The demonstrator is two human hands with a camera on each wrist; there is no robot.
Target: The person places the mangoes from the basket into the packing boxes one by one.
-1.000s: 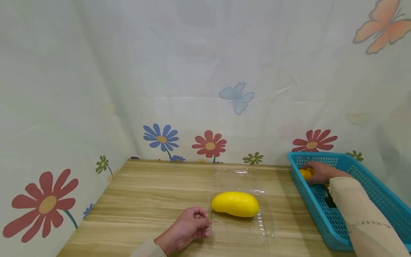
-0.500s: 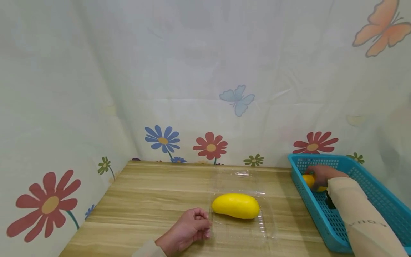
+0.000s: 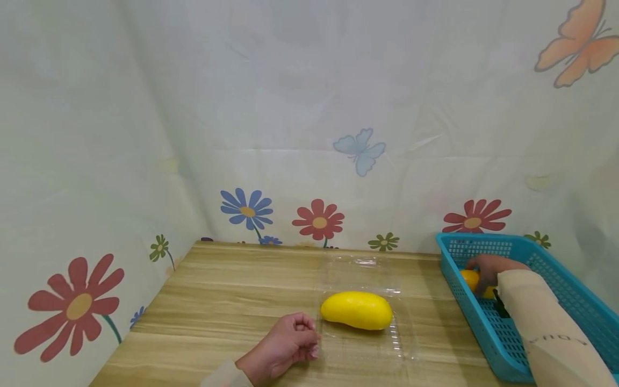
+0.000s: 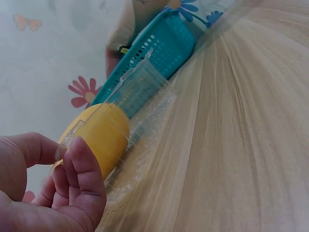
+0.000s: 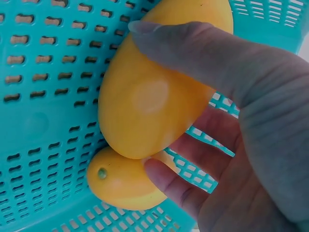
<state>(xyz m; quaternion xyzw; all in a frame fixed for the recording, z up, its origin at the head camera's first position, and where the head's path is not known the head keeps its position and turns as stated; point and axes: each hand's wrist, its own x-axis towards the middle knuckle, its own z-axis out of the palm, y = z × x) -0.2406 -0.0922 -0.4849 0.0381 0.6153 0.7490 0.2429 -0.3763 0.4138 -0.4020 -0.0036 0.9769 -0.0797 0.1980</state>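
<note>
My left hand (image 3: 285, 344) pinches the near-left edge of a clear plastic clamshell box (image 3: 358, 349) between thumb and index finger, as the left wrist view shows closely. The box lies open, its lid spread flat toward the wall. Inside it rests a plump yellow mango (image 3: 357, 310). Over in the blue basket, my right hand (image 3: 493, 269) grips another mango (image 5: 154, 96), thumb across its top and fingers round the far side. A further mango (image 5: 128, 179) lies against that one, with one fingertip touching it. Part of the gripped mango is hidden by the hand.
The blue perforated basket (image 3: 476, 328) stands at the right side of the wooden table (image 3: 242, 279), its wall rising beside the right forearm. A flower-printed sheet (image 3: 271, 107) hangs behind and along the left.
In the basket my right hand has shifted slightly toward me and right, with the mango in its fingers moving too. My left hand and the box stay in place.
</note>
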